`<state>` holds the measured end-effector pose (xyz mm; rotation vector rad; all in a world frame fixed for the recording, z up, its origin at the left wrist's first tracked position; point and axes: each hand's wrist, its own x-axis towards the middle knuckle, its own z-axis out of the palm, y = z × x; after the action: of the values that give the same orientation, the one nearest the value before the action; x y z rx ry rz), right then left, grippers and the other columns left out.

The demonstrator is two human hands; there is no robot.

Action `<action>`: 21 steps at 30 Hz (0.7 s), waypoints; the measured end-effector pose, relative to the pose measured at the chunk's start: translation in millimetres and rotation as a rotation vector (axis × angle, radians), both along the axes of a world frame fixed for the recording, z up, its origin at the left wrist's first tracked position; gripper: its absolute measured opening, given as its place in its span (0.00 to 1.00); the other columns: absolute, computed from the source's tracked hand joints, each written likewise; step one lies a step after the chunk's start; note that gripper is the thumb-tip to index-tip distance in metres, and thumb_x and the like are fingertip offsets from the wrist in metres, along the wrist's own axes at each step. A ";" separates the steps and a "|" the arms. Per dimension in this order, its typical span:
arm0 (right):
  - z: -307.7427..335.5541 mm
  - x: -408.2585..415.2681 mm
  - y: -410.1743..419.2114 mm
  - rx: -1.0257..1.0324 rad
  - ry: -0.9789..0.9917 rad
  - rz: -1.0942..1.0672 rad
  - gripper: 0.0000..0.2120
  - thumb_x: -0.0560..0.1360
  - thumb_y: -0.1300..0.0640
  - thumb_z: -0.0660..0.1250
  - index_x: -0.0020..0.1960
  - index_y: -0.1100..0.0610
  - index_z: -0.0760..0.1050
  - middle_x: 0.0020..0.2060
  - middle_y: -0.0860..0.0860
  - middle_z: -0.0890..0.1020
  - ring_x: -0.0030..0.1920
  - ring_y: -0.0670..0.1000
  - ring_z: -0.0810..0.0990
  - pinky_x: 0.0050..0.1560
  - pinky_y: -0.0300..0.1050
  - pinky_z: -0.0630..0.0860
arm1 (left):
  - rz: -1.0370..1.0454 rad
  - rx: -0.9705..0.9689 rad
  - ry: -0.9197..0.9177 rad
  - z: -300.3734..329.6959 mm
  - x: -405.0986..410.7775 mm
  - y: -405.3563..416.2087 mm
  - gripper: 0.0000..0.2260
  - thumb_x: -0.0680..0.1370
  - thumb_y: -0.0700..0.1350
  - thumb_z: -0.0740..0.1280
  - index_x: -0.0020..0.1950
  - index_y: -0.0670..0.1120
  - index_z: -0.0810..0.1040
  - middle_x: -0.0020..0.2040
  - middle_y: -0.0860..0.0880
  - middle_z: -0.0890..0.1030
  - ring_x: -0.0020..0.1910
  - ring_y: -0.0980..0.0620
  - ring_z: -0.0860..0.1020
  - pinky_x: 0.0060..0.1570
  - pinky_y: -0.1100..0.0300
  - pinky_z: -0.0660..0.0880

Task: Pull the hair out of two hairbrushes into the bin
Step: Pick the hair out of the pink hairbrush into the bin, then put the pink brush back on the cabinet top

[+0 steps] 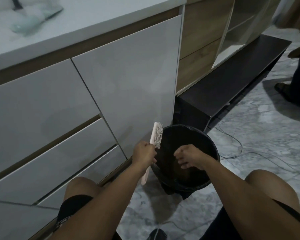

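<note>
A pale pink hairbrush (156, 135) stands nearly upright just left of the bin, bristles facing right. My left hand (143, 154) is shut around the middle of the hairbrush, its handle end poking out below my wrist. A round black bin (208, 142) lined with a dark bag sits on the floor against the cabinet. My right hand (189, 158) hovers over the bin's opening with fingers spread and curled downward; I cannot tell whether any hair is in them. Only one brush is in view.
White cabinet doors and drawers (125, 80) rise to the left. A dark low bench (232, 87) runs behind the bin. Thin cables (235, 148) trail over the marble floor to the right. Another person's leg and shoe (294, 87) stand at far right.
</note>
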<state>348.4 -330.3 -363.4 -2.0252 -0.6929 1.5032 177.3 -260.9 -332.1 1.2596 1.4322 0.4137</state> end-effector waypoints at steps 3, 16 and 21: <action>0.8 -3.9 -0.9 -0.043 -0.023 0.072 0.17 0.81 0.61 0.59 0.69 0.53 0.72 0.62 0.57 0.77 0.51 0.56 0.83 0.44 0.48 0.83 | -0.023 -0.025 -0.050 6.0 -1.8 -2.2 0.04 0.74 0.37 0.62 0.44 0.39 0.76 0.36 0.42 0.80 0.25 0.49 0.75 0.28 0.58 0.71; 91.9 -28.1 25.3 0.378 0.190 -0.263 0.34 0.72 0.55 0.75 0.72 0.58 0.64 0.58 0.61 0.80 0.50 0.59 0.85 0.45 0.52 0.84 | -0.176 0.044 -0.177 37.5 -2.2 -11.6 0.09 0.75 0.32 0.64 0.52 0.42 0.77 0.40 0.44 0.79 0.30 0.51 0.77 0.29 0.59 0.74; 128.5 -42.1 39.7 0.471 0.165 -0.327 0.29 0.73 0.62 0.73 0.71 0.60 0.65 0.50 0.57 0.80 0.43 0.56 0.84 0.40 0.53 0.84 | -0.170 0.097 -0.243 74.2 -15.6 -9.5 0.10 0.73 0.29 0.68 0.51 0.41 0.76 0.39 0.44 0.80 0.28 0.50 0.77 0.25 0.62 0.75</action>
<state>306.3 -290.6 -234.9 -1.5514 -0.5523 1.1692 161.8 -270.4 -257.9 1.3478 1.1027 0.5072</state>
